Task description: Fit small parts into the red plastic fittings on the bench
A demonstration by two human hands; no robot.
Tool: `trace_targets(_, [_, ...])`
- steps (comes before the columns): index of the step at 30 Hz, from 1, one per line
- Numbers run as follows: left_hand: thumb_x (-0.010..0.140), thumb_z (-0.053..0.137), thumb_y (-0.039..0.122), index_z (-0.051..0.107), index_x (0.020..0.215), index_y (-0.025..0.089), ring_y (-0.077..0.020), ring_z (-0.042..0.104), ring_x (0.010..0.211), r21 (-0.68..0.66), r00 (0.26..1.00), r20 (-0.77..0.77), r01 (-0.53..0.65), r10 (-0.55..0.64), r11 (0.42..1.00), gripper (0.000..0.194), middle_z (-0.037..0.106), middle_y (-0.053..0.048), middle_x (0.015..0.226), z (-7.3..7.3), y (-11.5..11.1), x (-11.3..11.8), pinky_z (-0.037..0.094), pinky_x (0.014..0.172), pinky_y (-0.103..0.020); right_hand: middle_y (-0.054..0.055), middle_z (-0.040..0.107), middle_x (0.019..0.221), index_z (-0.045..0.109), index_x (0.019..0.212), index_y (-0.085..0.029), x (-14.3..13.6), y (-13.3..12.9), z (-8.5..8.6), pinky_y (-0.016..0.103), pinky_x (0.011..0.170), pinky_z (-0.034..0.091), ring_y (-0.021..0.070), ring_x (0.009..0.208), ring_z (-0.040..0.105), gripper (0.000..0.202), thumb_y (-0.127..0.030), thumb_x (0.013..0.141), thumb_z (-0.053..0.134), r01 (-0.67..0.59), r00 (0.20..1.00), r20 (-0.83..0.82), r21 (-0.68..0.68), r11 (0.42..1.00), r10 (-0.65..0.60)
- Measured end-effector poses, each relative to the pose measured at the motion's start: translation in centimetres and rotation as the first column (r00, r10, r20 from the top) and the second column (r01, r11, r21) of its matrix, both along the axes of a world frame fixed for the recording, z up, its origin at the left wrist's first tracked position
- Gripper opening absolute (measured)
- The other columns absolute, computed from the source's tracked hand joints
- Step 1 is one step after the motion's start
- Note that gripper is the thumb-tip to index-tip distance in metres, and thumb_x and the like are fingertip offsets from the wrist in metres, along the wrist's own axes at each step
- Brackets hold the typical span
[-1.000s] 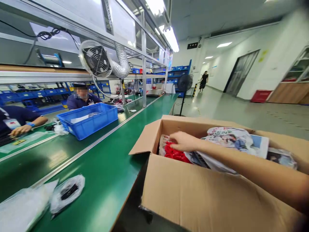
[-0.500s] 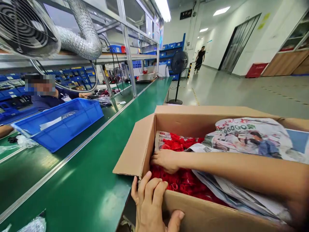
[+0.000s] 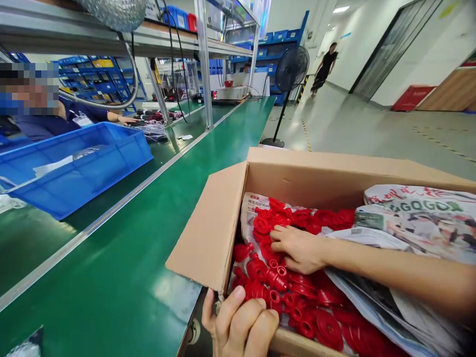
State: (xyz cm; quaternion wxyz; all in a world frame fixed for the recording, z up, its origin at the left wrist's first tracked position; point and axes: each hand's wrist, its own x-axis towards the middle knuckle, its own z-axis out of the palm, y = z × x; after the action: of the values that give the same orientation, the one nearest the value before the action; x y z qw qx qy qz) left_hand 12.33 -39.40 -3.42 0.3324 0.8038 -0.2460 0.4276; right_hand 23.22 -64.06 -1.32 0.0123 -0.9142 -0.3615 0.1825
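An open cardboard box [image 3: 308, 171] holds several glossy red plastic parts [image 3: 293, 282] lying on printed newspaper. More crumpled newspaper [image 3: 420, 213] covers the right part of the box. My right hand [image 3: 299, 248] reaches in from the right, fingers bent down onto the red parts; whether a part is between its fingers is hidden. At the bottom, my left hand [image 3: 241, 325] has its fingers curled over the box's near edge by the corner, gripping the cardboard.
A green work surface [image 3: 148, 248] runs along the box's left. Beyond its metal strip are a blue bin [image 3: 89, 163] and a seated person. A standing fan [image 3: 292, 69] and a walking person [image 3: 325, 67] are farther back.
My right hand has moved right, away from the box's left wall, and the newspaper lies farther right, uncovering more red parts. My left hand still holds the edge. The view has shifted.
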Motion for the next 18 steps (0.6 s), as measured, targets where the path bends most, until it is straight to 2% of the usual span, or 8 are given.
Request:
trace_targets(1, [0.090,0.055,0.043,0.070,0.086,0.027,-0.0221,0.057,0.099,0.001,1.000,-0.004,0.004,-0.004,1.000,0.023,0.073,0.000,0.079,0.0,0.0,0.0,0.018,0.120,-0.047,0.017,0.056,0.118,0.065,0.116,-0.016,-0.7,0.4,-0.1,0.047,0.087,0.045,0.0329,0.107,0.052,0.045,-0.021,0.072,0.059,0.069,0.997,-0.032,0.022,0.997,-0.068])
trace_targets(3, [0.090,0.056,0.041,0.070,0.087,0.027,-0.0224,0.056,0.100,-0.001,1.000,-0.012,0.010,-0.010,1.000,0.020,0.074,0.000,0.079,0.1,0.0,-0.1,0.018,0.120,-0.047,0.020,0.034,0.145,0.046,0.142,-0.023,-1.7,1.4,-0.4,0.062,0.097,0.037,0.0437,0.127,0.039,0.078,-0.032,0.068,0.068,0.182,0.971,-0.165,0.025,0.983,-0.176])
trace_targets(5, [0.088,0.058,0.042,0.070,0.088,0.027,-0.0229,0.056,0.101,-0.003,1.000,-0.022,0.015,-0.015,1.000,0.020,0.074,0.000,0.080,0.2,0.0,-0.1,0.017,0.120,-0.047,0.019,0.013,0.157,0.026,0.153,-0.031,-2.5,2.5,-0.7,0.078,0.098,0.021,0.0550,0.137,0.018,0.107,-0.044,0.059,0.076,0.239,0.927,-0.292,-0.026,0.971,-0.236])
trace_targets(6, [0.087,0.059,0.043,0.070,0.088,0.027,-0.0230,0.056,0.102,-0.002,1.000,-0.025,0.016,-0.016,1.000,0.020,0.074,0.000,0.081,0.2,0.1,-0.1,0.017,0.121,-0.047,0.019,0.010,0.158,0.024,0.153,-0.032,-2.8,3.0,-0.9,0.083,0.095,0.015,0.0578,0.137,0.013,0.113,-0.049,0.055,0.078,0.247,0.916,-0.314,-0.047,0.968,-0.249])
trace_targets(8, [0.086,0.061,0.043,0.070,0.089,0.026,-0.0231,0.056,0.102,0.000,1.000,-0.026,0.017,-0.016,1.000,0.019,0.074,-0.001,0.081,0.1,0.1,-0.1,0.017,0.121,-0.046,0.020,0.020,0.155,0.033,0.150,-0.031,-3.3,3.8,-1.3,0.085,0.092,0.016,0.0572,0.136,0.017,0.110,-0.053,0.052,0.078,0.266,0.920,-0.289,-0.033,0.963,-0.264])
trace_targets(12, [0.089,0.056,0.049,0.070,0.088,0.027,-0.0233,0.057,0.101,-0.031,1.000,-0.006,0.009,-0.010,0.999,0.026,0.073,-0.001,0.082,-0.2,-0.2,0.1,0.019,0.120,-0.047,0.019,0.043,0.134,0.052,0.135,-0.025,-4.3,4.6,-1.4,0.077,0.088,0.033,0.0490,0.123,0.037,0.092,-0.049,0.050,0.079,0.294,0.939,-0.194,0.031,0.955,-0.283])
trace_targets(15, [0.091,0.048,0.058,0.070,0.087,0.026,-0.0237,0.057,0.101,-0.061,1.000,0.019,-0.006,0.007,0.998,0.038,0.072,-0.003,0.081,-0.4,-0.4,0.2,0.020,0.119,-0.048,0.016,0.047,0.120,0.056,0.129,-0.027,-4.8,5.3,-1.3,0.072,0.085,0.040,0.0439,0.111,0.045,0.083,-0.046,0.052,0.078,0.277,0.944,-0.198,0.042,0.960,-0.264])
trace_targets(18, [0.090,0.047,0.060,0.070,0.088,0.026,-0.0240,0.057,0.103,-0.044,1.000,0.015,-0.009,0.009,0.999,0.041,0.072,-0.003,0.081,-0.4,-0.3,0.1,0.020,0.119,-0.047,0.017,0.043,0.122,0.049,0.138,-0.028,-4.8,6.0,-1.6,0.070,0.084,0.041,0.0461,0.112,0.044,0.093,-0.045,0.052,0.079,0.270,0.940,-0.229,0.048,0.962,-0.253])
